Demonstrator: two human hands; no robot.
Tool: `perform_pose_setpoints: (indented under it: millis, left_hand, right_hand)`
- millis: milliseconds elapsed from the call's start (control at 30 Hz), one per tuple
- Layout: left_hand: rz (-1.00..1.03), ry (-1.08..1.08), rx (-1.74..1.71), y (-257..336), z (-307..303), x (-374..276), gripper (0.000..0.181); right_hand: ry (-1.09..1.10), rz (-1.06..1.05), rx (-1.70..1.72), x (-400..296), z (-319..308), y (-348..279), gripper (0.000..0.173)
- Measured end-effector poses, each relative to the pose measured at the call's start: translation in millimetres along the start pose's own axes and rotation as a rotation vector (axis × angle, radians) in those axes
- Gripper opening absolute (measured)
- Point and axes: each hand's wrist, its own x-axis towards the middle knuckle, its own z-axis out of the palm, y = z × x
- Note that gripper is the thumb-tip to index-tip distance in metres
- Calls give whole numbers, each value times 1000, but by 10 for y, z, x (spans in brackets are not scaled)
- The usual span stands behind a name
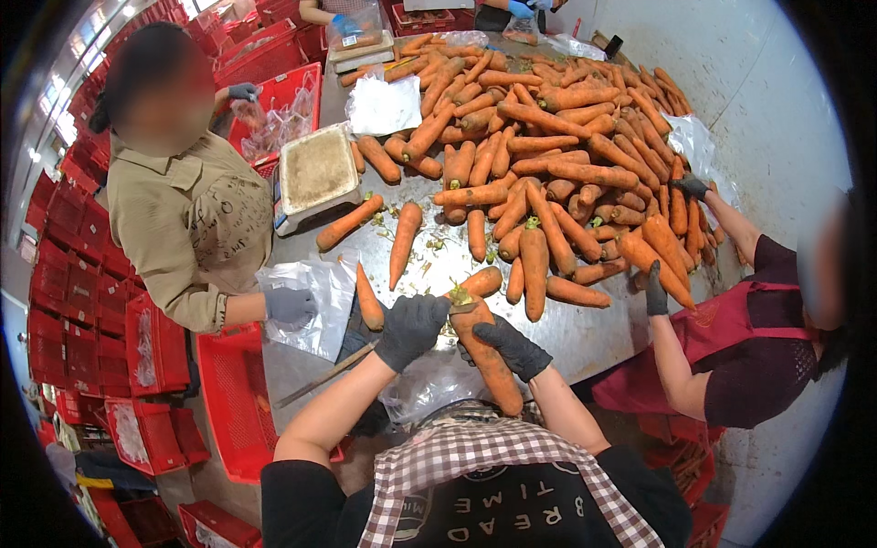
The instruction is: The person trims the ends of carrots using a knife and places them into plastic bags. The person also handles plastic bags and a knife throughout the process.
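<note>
My left hand [414, 330], in a dark glove, is closed around a knife, its handle hidden in my fist. The short knife blade [465, 309] lies across the top end of a large carrot [488, 359], just below its green stub. My right hand [512, 347], gloved too, grips that carrot from the side, and its lower end points toward my checked apron [473, 438]. Beyond my hands another carrot [482, 280] rests on the metal table [438, 264]. A smaller carrot [368, 301] lies left of my left hand, beside clear plastic bags [308, 274].
A big heap of carrots [548, 137] covers the table's far side. At left, a co-worker's gloved hand [291, 305] rests on the bags near a scale [320, 171]. A co-worker at right holds carrots [654, 264]. Red crates [233, 404] stand left of the table.
</note>
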Motion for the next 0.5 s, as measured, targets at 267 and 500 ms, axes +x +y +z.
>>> perform_pose_setpoints:
  millis: [267, 500]
  left_hand:
    - [-593, -171, -200, -218, 19, -153, 16]
    - [-192, 87, -106, 266, -343, -46, 17]
  right_hand:
    - [58, -72, -178, -139, 156, -132, 66]
    - [388, -306, -387, -71, 346, -158, 61]
